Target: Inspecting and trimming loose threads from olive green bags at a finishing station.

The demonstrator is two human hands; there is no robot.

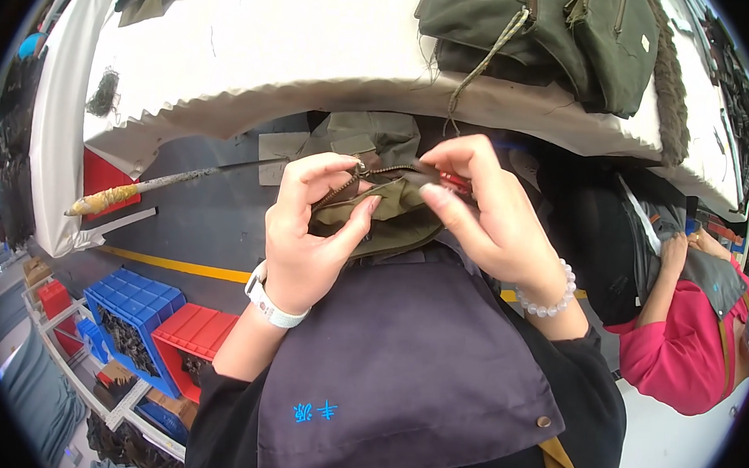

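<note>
My left hand (315, 230) is closed on an olive garment piece (393, 208), thumb and fingers pinching its cloth beside a brass-toothed zipper (387, 170). The zipper curves open across the top of the piece, with its metal slider near my left fingertips. On the other side, my right hand (496, 216) is closed round a small red-handled tool (455, 182). Its dark front end is blurred at the zipper's right end, so its exact kind is unclear. The cloth hangs between both hands, just above my dark apron (410, 348).
A white-covered table (310, 33) stands ahead, bearing dark green garments (558, 39). A worn rod (155, 182) juts out at left. Blue (135, 292) and red crates (197, 330) sit at lower left. At right, a co-worker in a pink sleeve (667, 355) handles dark cloth.
</note>
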